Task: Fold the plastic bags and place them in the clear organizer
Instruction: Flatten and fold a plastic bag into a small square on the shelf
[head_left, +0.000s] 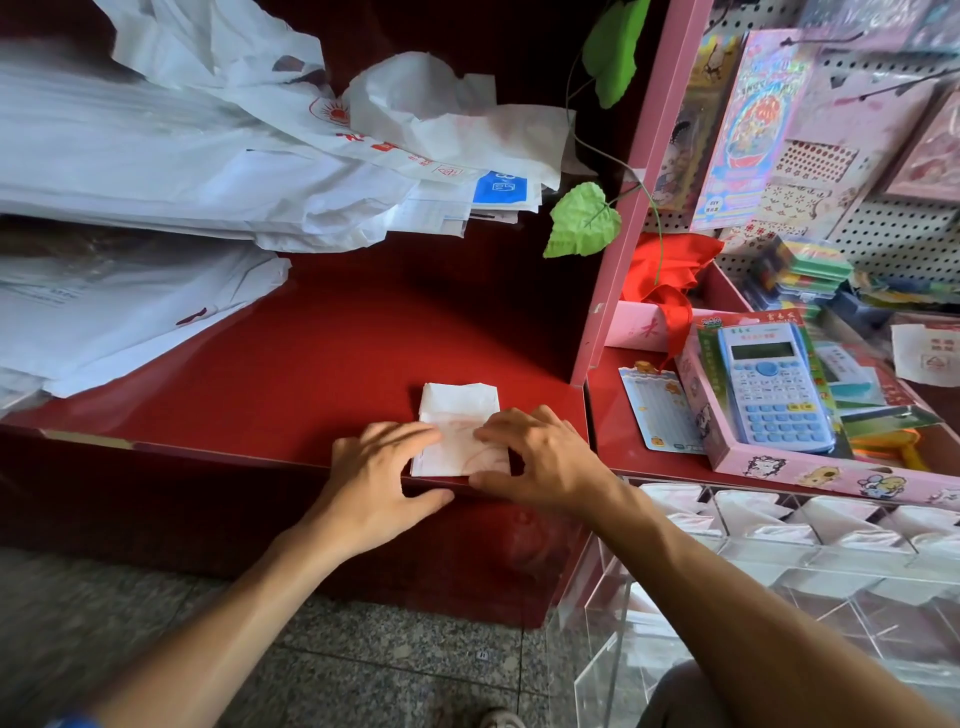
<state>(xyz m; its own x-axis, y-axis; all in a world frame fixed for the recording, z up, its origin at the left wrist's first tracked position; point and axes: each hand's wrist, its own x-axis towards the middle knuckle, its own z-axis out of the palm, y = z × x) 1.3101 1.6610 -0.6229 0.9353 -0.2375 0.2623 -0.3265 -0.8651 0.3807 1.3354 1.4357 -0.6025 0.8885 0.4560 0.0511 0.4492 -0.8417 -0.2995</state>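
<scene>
One folded plastic bag (457, 428), white with faint red print, flat on the red counter (322, 364) at its near edge. Two hands on it: left hand (382, 467) over the bag's left side, fingers spread and laid flat, thumb at the counter's front edge; right hand (540, 457) over the right side, fingers bent down onto the plastic, thumb under the near corner, pinching it. Beyond the hands, up and left: loose pile of unfolded white bags (208, 150), number not countable. Below and right of the right hand: one clear organizer (779, 561), at least four compartments showing folded white bags. Farther right: one blue calculator (774, 384) in a pink box.
</scene>
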